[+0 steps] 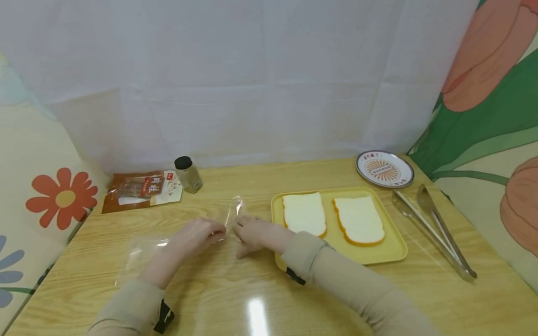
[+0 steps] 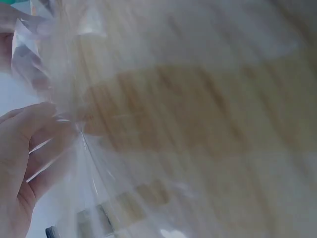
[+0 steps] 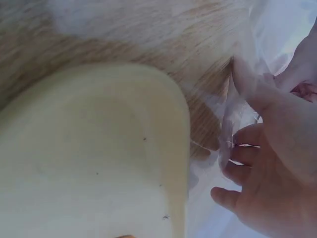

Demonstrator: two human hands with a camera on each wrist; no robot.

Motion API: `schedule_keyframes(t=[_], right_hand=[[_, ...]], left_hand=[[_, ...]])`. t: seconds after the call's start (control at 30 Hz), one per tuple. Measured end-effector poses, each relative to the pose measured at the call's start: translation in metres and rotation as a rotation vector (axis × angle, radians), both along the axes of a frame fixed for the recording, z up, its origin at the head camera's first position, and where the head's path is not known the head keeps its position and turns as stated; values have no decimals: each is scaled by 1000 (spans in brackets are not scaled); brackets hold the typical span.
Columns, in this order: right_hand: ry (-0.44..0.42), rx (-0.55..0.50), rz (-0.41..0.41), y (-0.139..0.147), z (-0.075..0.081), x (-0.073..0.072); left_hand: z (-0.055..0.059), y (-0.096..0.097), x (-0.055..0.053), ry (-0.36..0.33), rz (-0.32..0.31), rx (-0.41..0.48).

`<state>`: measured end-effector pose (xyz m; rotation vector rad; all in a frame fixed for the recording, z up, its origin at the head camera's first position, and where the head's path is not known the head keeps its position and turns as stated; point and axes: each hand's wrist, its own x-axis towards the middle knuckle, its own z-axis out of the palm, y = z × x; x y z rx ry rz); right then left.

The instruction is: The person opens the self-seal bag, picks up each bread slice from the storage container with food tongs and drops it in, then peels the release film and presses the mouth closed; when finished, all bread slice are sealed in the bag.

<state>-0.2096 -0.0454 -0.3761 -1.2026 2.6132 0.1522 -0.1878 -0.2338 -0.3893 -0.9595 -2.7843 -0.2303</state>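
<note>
A clear, crinkled plastic film or bag (image 1: pixel 234 210), its exact kind hard to tell, lies between both hands near the middle of the wooden table. My left hand (image 1: pixel 197 237) pinches its edge; in the left wrist view the see-through sheet (image 2: pixel 94 168) spreads away from the fingers (image 2: pixel 47 158). My right hand (image 1: pixel 254 234) is close beside, left of the tray. In the right wrist view, film runs between its thumb and bent fingers (image 3: pixel 245 153), which hold the edge. Part of the clear sheet also stretches left, under the left forearm.
To the right stands a yellow tray (image 1: pixel 392 240) bearing two bread slices (image 1: pixel 304 212). Metal tongs (image 1: pixel 437 228) lie beyond it, below a patterned plate (image 1: pixel 384 169). At the back left are a brown packet (image 1: pixel 140 189) and a black-lidded jar (image 1: pixel 189 176). A white cloth (image 1: pixel 235 93) hangs behind.
</note>
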Motion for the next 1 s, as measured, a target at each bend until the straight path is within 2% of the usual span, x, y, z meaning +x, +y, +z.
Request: schedule_keyframes(t=[0.1, 0.23, 0.53, 0.8, 0.87, 1.0], right_hand=[[-69, 86, -74, -1, 4, 4], [-106, 113, -111, -1, 8, 9], [-28, 157, -152, -2, 7, 16], [31, 203, -188, -7, 6, 20], [46, 188, -187, -8, 6, 20], [65, 94, -159, -6, 7, 16]], left_hand=[[2, 2, 1, 38, 7, -30], [3, 3, 4, 60, 21, -23], [9, -1, 5, 26, 81, 117], [17, -1, 11, 13, 139, 64], [17, 0, 12, 16, 139, 66], [15, 1, 12, 33, 115, 74]])
